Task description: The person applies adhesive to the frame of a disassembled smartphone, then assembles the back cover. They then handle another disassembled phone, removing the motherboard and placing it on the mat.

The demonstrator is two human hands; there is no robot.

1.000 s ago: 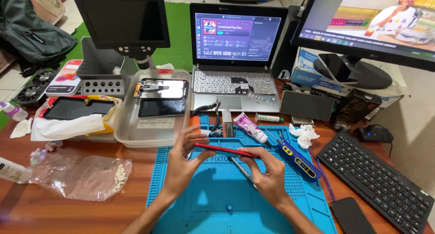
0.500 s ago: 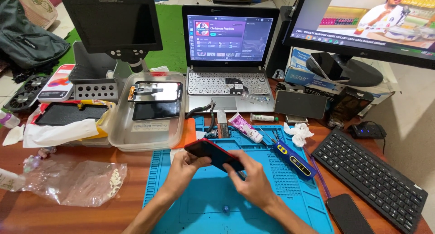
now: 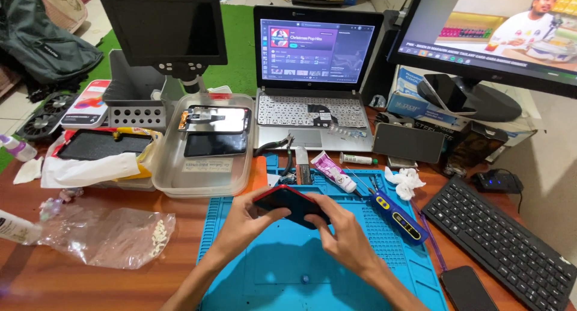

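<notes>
Red-edged phone (image 3: pixel 290 203) clamped between left hand (image 3: pixel 245 219) and right hand (image 3: pixel 345 239) (above the blue mat (image 3: pixel 384 269)).

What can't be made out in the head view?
- Phone: underside hidden by both hands; left hand, right hand.
- Second phone: lower end cut off by the bottom edge.
- Clear bag: small white pieces too small to identify.
- Monitor: cut off top and right.

Phone (image 3: pixel 291 204) black, red edge; mat (image 3: pixel 384 251) blue; desk (image 3: pixel 120 281) reddish-brown woodgrain.
</notes>
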